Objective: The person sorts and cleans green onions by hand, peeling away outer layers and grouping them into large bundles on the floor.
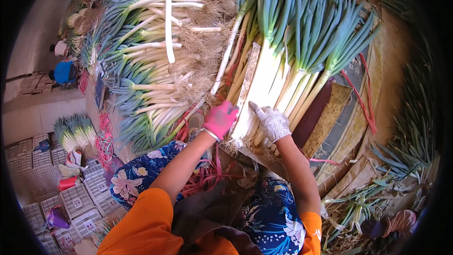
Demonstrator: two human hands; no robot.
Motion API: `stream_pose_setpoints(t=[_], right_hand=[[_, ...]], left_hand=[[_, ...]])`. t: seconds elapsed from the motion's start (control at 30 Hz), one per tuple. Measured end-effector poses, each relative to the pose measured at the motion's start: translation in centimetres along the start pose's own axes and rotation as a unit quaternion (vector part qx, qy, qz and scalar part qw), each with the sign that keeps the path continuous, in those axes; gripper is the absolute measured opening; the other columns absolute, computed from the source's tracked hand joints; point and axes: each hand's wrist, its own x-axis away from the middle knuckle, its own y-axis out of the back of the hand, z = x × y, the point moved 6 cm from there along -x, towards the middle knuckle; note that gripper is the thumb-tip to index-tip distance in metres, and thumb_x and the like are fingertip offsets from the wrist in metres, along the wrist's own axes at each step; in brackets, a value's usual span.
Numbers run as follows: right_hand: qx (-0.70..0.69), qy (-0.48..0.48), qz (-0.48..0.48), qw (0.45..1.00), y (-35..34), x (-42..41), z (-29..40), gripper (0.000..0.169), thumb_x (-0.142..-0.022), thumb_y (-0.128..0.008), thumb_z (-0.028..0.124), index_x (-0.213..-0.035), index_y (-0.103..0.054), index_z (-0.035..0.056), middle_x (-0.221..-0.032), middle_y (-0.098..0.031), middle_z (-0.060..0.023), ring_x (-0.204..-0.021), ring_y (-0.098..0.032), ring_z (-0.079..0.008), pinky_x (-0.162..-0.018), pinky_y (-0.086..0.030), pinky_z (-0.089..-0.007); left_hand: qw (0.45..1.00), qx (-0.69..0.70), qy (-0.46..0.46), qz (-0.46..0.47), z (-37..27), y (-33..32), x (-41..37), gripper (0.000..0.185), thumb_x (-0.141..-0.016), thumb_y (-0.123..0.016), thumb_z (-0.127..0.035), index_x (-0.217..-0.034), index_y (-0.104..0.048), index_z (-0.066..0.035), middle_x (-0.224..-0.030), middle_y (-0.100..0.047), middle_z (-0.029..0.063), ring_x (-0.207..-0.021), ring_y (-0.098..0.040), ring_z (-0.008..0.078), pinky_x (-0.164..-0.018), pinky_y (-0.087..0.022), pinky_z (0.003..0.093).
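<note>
A bundle of long green onions (270,74) lies before me, leaves pointing away and roots towards my lap. My left hand (221,118), in a pink glove, is at the bundle's left side, against a narrow upright wooden strip (248,74). Its fingers are curled and partly hidden, so I cannot tell if they grip anything. Over the lower white stalks rests my right hand (273,122) in a whitish knit glove, index finger stretched out and apart from the others. The roots (262,147) hang just below that hand.
A large heap of green onions (152,67) with shaggy roots lies at left. Pink ties (362,95) hang over the stand's right side; more pink strands (208,180) lie between my knees. Plastic crates (76,202) stand at lower left. Leaf scraps (357,209) lie at lower right. A person in blue (65,72) is far left.
</note>
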Motion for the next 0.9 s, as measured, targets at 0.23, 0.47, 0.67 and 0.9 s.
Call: stream_pose_setpoints(t=[0.23, 0.47, 0.67, 0.9], right_hand=[[0.002, 0.007, 0.005, 1.000, 0.4, -0.6, 1.0, 0.075, -0.080, -0.055, 0.004, -0.145, -0.030, 0.0323, -0.113, -0.060, -0.0129, -0.094, -0.062, -0.0329, -0.082, -0.052, -0.0458], [0.041, 0.000, 0.023, 0.999, -0.2, -0.6, 0.9, 0.072, -0.084, -0.057, 0.009, -0.146, -0.028, 0.0330, -0.121, -0.057, -0.0131, -0.104, -0.060, -0.0316, -0.086, -0.052, -0.0426], [0.049, 0.016, -0.005, 0.999, -0.1, -0.4, 0.8, 0.072, -0.085, -0.050, 0.005, -0.147, -0.025, 0.0326, -0.114, -0.060, -0.0132, -0.099, -0.062, -0.0320, -0.080, -0.054, -0.0426], [0.021, -0.008, -0.014, 1.000, 0.5, 0.5, -0.2, 0.071, -0.086, -0.048, 0.004, -0.146, -0.025, 0.0349, -0.110, -0.061, -0.0140, -0.097, -0.063, -0.0322, -0.079, -0.054, -0.0427]], left_hand=[[0.989, -0.146, 0.032, -0.006, 4.6, -0.8, -5.0, 0.042, -0.085, -0.058, -0.037, -0.106, -0.054, -0.001, -0.098, -0.063, 0.0241, -0.098, -0.061, 0.0380, -0.082, -0.049, 0.0426], [0.998, -0.042, 0.042, 0.016, 6.3, -0.6, -7.1, 0.032, -0.084, -0.061, -0.025, -0.105, -0.054, -0.003, -0.087, -0.063, 0.0193, -0.081, -0.062, 0.0342, -0.075, -0.050, 0.0427], [0.968, 0.248, 0.038, -0.007, 4.0, 12.4, 1.3, 0.029, -0.081, -0.068, -0.021, -0.102, -0.056, -0.005, -0.076, -0.055, 0.0006, -0.065, -0.049, 0.0087, -0.055, -0.040, 0.0262], [0.882, 0.424, 0.123, -0.166, 1.1, 29.4, 16.6, 0.023, -0.086, -0.063, -0.022, -0.106, -0.058, -0.011, -0.060, -0.043, -0.0058, -0.039, -0.035, 0.0034, -0.032, -0.024, 0.0178]])
